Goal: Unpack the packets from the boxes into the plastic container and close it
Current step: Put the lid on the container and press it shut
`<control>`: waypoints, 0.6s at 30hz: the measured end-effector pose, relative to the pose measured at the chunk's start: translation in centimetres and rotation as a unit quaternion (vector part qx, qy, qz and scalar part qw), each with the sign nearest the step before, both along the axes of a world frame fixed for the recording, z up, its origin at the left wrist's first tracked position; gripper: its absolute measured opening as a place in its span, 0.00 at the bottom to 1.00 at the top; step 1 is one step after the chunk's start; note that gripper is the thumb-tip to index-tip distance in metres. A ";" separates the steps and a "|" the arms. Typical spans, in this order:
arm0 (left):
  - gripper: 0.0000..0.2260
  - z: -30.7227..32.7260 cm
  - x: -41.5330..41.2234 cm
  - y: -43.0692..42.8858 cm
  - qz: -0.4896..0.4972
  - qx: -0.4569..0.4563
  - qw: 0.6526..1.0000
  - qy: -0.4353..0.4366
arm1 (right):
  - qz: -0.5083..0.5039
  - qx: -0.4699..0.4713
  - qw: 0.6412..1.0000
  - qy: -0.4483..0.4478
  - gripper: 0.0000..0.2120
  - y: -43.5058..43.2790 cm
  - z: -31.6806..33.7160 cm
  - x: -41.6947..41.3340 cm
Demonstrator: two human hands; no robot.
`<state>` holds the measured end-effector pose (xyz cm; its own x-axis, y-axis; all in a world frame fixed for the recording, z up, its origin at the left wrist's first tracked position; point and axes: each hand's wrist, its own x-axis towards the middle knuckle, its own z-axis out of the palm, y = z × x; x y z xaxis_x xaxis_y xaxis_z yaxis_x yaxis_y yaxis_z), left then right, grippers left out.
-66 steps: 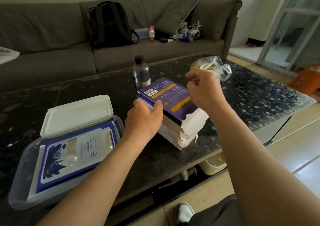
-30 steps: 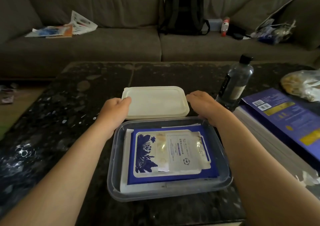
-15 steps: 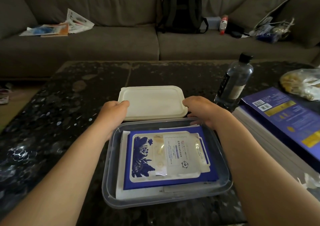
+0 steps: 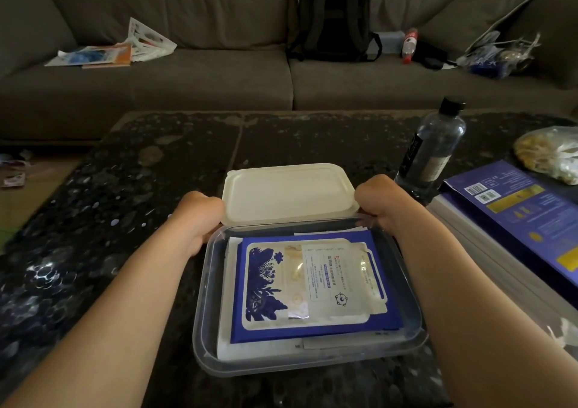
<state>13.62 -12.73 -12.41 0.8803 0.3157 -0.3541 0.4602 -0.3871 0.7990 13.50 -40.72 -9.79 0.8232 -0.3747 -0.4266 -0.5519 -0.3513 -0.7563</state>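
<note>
While the clear plastic container (image 4: 204, 329) sits open near the front edge of the counter (image 4: 125, 220), a stack of blue-and-white packets (image 4: 312, 285) lies flat inside it, the top one face up. Just behind it is the cream lid (image 4: 287, 191), its near edge meeting the container's far rim. The left hand (image 4: 198, 216) grips the lid's left end and the right hand (image 4: 381, 202) its right end, both with fingers curled round the edge and knuckles up; the fingertips are hidden underneath. Beside the right hand stands a clear bottle (image 4: 433, 151) with a black cap. Along the counter's right edge a purple box (image 4: 516, 213) lies flat on a pale stack, and behind it rests a crumpled clear bag (image 4: 550, 154) with something yellowish inside. Beyond the counter's far edge runs a grey sofa (image 4: 187, 79) carrying a black backpack (image 4: 334, 16) and loose papers (image 4: 119, 49).
</note>
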 end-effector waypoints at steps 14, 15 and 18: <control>0.07 2.6 -2.9 -0.1 0.036 -0.171 0.978 -0.117 | -0.035 0.174 0.969 -0.170 0.09 -0.7 2.4 -2.7; 0.08 2.8 -3.2 0.0 0.045 -0.208 0.970 -0.115 | -0.064 0.235 0.955 -0.169 0.09 -0.8 2.8 -3.1; 0.11 3.3 -4.2 0.4 0.033 -0.296 0.950 -0.097 | -0.070 0.369 0.913 -0.159 0.20 -1.8 3.2 -3.8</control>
